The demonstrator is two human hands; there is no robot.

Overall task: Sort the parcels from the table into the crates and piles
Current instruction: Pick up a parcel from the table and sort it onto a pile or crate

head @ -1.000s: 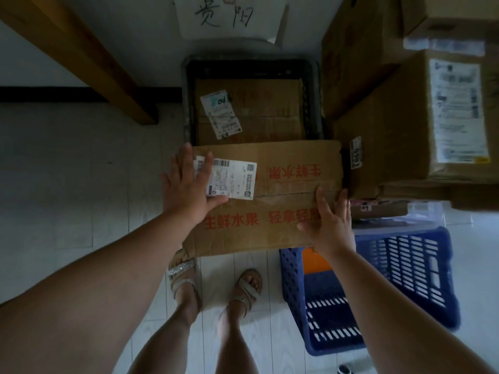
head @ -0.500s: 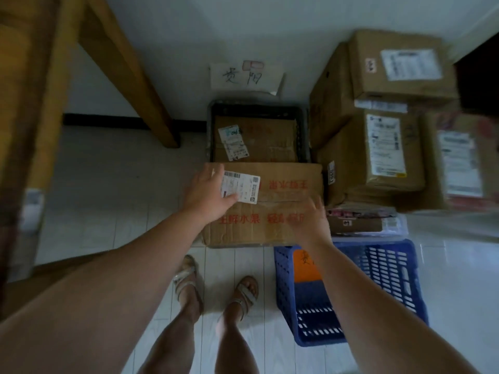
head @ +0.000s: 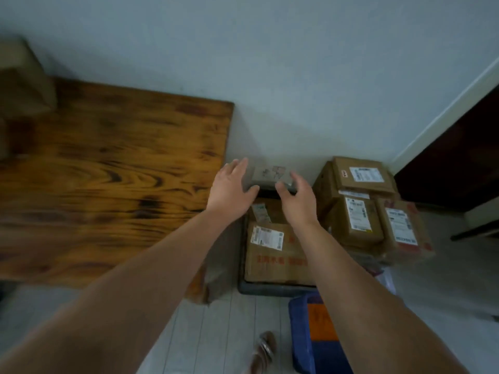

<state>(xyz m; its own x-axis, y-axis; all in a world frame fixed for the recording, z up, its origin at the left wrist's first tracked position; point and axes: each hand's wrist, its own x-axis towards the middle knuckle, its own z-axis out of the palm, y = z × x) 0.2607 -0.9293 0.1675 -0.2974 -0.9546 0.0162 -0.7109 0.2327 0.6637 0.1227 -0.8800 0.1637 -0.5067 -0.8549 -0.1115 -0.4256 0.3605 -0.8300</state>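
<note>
Wooden desk (head: pixel 108 171) at left, with a blurred cardboard box (head: pixel 21 82) on its far corner. Right, against the wall: pile of cardboard parcels (head: pixel 361 211), each with a white shipping label, print too small to read. Blue crate (head: pixel 299 333) at bottom with an orange tag (head: pixel 322 322), writing blurred. Paper sign (head: pixel 270 172) on the wall, partly behind the hands, illegible.

Parcel (head: pixel 272 255): brown carton, white label, red characters along the side, not readable. It lies in the black crate (head: pixel 270 288) on the floor.

Left hand (head: pixel 232 188) and right hand (head: pixel 298 201) are above the crate, fingers spread, holding nothing, not touching the parcel.
</note>
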